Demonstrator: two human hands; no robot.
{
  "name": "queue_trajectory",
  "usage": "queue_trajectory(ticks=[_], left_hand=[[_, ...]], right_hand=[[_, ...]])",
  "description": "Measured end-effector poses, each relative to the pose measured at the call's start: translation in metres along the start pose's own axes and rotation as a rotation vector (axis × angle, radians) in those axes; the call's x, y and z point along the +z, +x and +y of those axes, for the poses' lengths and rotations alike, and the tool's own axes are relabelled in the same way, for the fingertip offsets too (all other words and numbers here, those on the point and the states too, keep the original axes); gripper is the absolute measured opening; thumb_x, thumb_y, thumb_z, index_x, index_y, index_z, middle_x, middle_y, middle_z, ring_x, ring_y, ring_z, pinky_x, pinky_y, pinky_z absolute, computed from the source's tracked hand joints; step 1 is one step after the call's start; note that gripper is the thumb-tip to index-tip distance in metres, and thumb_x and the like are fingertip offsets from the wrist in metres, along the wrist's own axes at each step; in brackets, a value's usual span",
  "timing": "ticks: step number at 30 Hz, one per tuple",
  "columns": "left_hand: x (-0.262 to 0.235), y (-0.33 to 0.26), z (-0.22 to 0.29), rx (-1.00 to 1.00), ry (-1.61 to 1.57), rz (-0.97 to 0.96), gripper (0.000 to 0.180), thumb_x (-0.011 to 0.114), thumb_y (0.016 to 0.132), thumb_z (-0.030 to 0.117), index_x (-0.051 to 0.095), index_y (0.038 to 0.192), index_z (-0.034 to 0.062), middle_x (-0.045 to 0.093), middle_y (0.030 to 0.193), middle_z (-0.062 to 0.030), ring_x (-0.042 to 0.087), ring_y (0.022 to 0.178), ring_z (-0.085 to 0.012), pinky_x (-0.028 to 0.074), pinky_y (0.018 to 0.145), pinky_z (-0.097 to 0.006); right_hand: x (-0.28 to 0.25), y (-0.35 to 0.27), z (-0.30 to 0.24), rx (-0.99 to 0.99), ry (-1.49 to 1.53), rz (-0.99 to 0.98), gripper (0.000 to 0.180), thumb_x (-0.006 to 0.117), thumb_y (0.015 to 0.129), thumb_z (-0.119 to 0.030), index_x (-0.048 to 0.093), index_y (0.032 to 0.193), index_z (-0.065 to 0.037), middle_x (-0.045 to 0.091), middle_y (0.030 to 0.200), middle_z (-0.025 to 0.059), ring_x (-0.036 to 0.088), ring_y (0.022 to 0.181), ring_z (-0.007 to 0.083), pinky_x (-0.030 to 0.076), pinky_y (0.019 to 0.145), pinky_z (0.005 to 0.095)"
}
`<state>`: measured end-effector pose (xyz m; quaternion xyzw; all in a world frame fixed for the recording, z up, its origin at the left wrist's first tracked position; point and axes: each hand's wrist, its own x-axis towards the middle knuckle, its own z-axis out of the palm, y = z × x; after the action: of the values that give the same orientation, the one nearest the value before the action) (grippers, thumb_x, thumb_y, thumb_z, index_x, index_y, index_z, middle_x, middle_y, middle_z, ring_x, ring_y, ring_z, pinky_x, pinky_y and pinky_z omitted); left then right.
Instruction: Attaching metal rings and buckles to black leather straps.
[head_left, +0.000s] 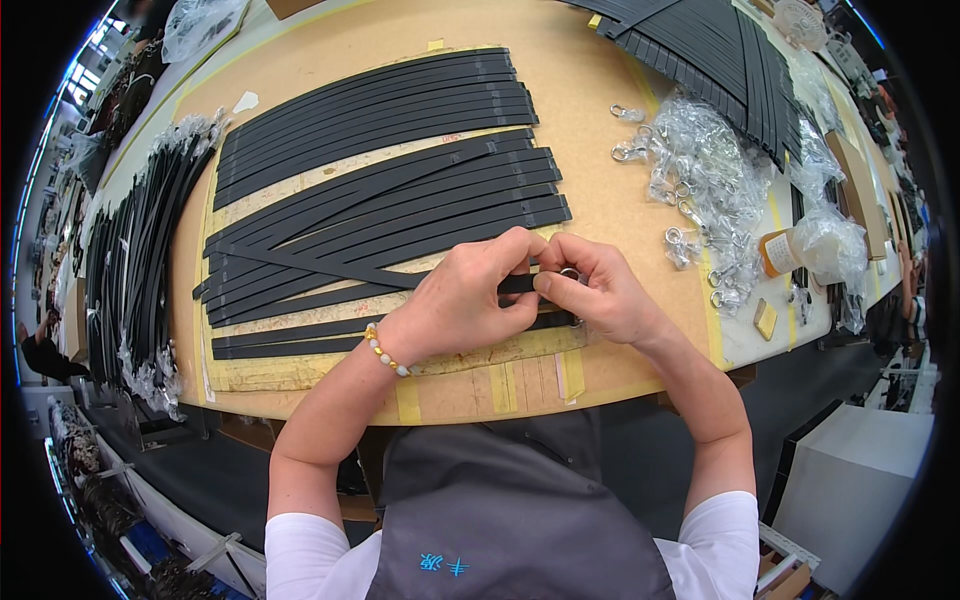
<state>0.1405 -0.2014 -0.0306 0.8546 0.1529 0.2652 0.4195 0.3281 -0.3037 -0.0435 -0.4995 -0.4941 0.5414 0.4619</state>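
Note:
My left hand (468, 296) and my right hand (598, 290) meet over the near edge of a tan work board (590, 150). Both pinch the end of one black strap (300, 300) that runs off to the left. A small metal ring or clasp (569, 272) shows at my right fingertips, mostly hidden by them. My left wrist wears a beaded bracelet (385, 352). Several more black straps (380, 110) lie in flat rows on the board beyond my hands.
A heap of metal clasps in clear bags (700, 170) lies to the right, beside a small bottle (780, 252). Another fan of black straps (710, 50) sits at the far right. Bundled straps in plastic (130, 250) line the left edge.

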Motion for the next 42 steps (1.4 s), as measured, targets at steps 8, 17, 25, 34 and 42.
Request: queue_trajectory(ticks=[8,17,25,34,42], left_hand=[[-0.014,0.000,0.012,-0.032,-0.105,0.000,0.032,0.074,0.078,-0.002,0.067,0.109,0.0048,0.055,0.071,0.0030,0.050,0.062,-0.0020,0.042,0.053,-0.019],[-0.039,-0.004,0.010,-0.035,-0.013,-0.009,0.026,0.077,0.084,0.006,0.067,0.108,0.0017,0.063,0.075,-0.0037,0.057,0.063,-0.0080,0.046,0.056,-0.023],[-0.179,-0.087,-0.013,-0.173,0.553,0.326,0.020,0.076,0.092,0.010,0.068,0.077,-0.0010,0.065,0.067,-0.0057,0.057,0.058,-0.0119,0.043,0.053,-0.027],[-0.146,-0.148,-0.023,-0.167,0.741,0.236,0.014,0.078,0.086,0.008,0.067,0.091,0.0003,0.062,0.089,-0.0117,0.063,0.087,-0.0290,0.051,0.073,-0.036],[-0.132,-0.167,-0.024,-0.232,0.658,0.257,0.011,0.076,0.085,0.004,0.066,0.087,0.0011,0.061,0.086,-0.0104,0.056,0.085,-0.0307,0.048,0.078,-0.039]], right_hand=[[-0.019,0.000,-0.013,0.196,0.351,-0.220,0.023,0.071,0.101,-0.026,0.064,0.101,-0.004,0.061,0.084,-0.0046,0.053,0.071,0.0027,0.045,0.062,0.0234],[-0.016,0.001,-0.011,-0.072,0.046,-0.038,0.019,0.069,0.101,-0.019,0.063,0.092,-0.004,0.056,0.080,-0.0065,0.045,0.071,0.0017,0.036,0.061,0.0221],[-0.030,-0.001,-0.006,-0.201,0.011,0.094,0.023,0.071,0.100,-0.020,0.062,0.086,-0.004,0.053,0.078,-0.0071,0.042,0.070,0.0015,0.035,0.061,0.0220],[-0.002,0.008,-0.003,-0.231,-0.624,0.261,0.013,0.074,0.092,-0.015,0.069,0.091,-0.004,0.064,0.088,0.0065,0.057,0.090,0.0240,0.049,0.077,0.0358],[-0.007,0.006,-0.002,-0.343,-0.709,0.130,0.011,0.076,0.090,-0.010,0.069,0.089,-0.002,0.064,0.086,0.0059,0.058,0.089,0.0233,0.050,0.076,0.0341]])
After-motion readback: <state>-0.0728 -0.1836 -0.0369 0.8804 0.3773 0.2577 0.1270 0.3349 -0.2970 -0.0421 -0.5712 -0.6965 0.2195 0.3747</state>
